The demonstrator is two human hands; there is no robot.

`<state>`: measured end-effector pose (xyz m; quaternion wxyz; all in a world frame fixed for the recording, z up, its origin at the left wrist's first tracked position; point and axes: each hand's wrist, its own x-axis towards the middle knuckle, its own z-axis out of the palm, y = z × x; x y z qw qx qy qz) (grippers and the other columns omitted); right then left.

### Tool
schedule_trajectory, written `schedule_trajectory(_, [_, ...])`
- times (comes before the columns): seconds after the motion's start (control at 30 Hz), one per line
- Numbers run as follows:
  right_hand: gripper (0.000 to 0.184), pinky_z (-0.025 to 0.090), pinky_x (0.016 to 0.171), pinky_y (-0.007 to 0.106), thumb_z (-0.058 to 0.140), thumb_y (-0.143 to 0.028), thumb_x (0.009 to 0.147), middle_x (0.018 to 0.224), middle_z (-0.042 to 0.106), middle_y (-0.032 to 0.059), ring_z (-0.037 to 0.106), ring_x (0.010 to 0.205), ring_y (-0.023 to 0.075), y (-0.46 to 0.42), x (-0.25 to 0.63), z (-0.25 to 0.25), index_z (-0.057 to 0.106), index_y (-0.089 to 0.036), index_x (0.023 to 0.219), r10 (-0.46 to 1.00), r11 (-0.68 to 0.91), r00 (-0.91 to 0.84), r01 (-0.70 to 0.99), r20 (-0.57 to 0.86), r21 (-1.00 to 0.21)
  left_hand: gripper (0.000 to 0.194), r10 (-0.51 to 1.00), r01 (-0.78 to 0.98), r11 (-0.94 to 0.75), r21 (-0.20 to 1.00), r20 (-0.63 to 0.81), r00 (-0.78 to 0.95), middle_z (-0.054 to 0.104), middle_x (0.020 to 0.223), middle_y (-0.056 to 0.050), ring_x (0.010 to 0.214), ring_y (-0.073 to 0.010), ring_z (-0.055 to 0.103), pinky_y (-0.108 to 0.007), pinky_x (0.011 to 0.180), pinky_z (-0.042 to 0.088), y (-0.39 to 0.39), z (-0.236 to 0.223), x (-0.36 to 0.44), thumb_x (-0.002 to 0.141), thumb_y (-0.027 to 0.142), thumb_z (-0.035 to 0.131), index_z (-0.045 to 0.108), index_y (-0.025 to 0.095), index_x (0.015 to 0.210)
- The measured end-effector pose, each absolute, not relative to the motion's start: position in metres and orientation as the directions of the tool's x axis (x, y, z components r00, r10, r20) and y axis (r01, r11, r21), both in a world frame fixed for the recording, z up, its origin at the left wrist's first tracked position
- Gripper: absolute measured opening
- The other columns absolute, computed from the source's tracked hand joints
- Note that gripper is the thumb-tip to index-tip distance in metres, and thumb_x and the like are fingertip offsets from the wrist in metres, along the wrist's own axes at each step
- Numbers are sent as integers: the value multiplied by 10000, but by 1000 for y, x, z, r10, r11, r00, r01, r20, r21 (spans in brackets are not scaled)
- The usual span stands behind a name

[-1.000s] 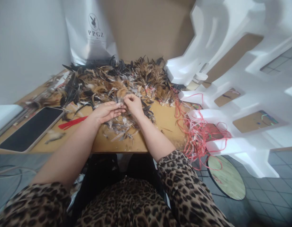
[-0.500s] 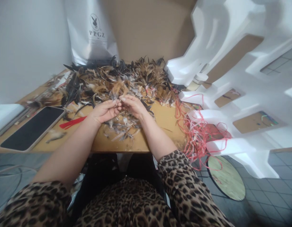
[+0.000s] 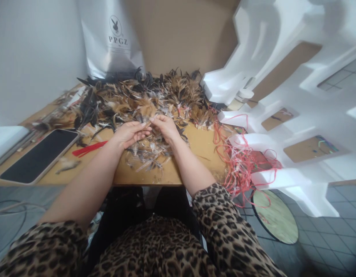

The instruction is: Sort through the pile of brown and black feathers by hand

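My left hand (image 3: 131, 134) and my right hand (image 3: 165, 128) meet over the near side of a large heap of brown and black feathers (image 3: 117, 98). Thumb and forefinger are pinched together on each hand, the fingertips almost touching. Between them is what looks like a thin feather, mostly hidden by the fingers and blending into the heap behind. Below my hands lies a looser scatter of small grey and white feathers (image 3: 150, 157). Flat red strips (image 3: 88, 149) rest beside my left forearm.
A phone (image 3: 39, 156) lies at the left of the wooden table (image 3: 172, 177). Tangled red string (image 3: 241, 169) hangs over the right edge, against white foam packing (image 3: 270, 154). A silver bag (image 3: 112, 46) stands behind the feathers. A round stool (image 3: 277, 219) is below right.
My fingertips have shifted slightly, the right hand a little higher and the left fingers straighter. Both hands stay pinched close together. The surroundings look the same.
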<state>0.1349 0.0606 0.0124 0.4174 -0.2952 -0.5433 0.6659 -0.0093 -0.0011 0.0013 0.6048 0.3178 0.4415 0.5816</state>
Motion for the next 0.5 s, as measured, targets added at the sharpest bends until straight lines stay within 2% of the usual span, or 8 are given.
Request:
schedule_trajectory(0.17, [265, 346, 510, 175, 709, -363, 633, 548, 549, -55, 413, 485, 38, 56, 131, 12, 550, -152, 622, 896, 47, -427, -182, 122, -982, 84, 982, -381, 136, 915, -174, -67, 699, 717, -112, 570, -105, 645, -154, 508, 493, -2, 1, -7, 722, 138, 680, 680, 63, 759])
schedule_trajectory(0.3, [251, 397, 565, 183, 695, -359, 641, 573, 572, -46, 470, 526, 50, 54, 130, 13, 553, -153, 631, 892, 55, -435, -165, 123, -985, 79, 981, -371, 139, 918, -180, -77, 688, 685, -104, 543, -98, 629, -157, 504, 488, -2, 1, -6, 694, 121, 701, 675, 62, 738])
schedule_trajectory(0.5, [255, 334, 498, 170, 688, -375, 650, 554, 535, -57, 427, 491, 38, 59, 133, 16, 563, -155, 682, 940, 27, -327, -206, 95, -978, 79, 982, -356, 124, 926, -166, -89, 679, 674, -94, 544, -87, 619, -144, 486, 471, 0, -1, -10, 704, 132, 695, 677, 58, 726])
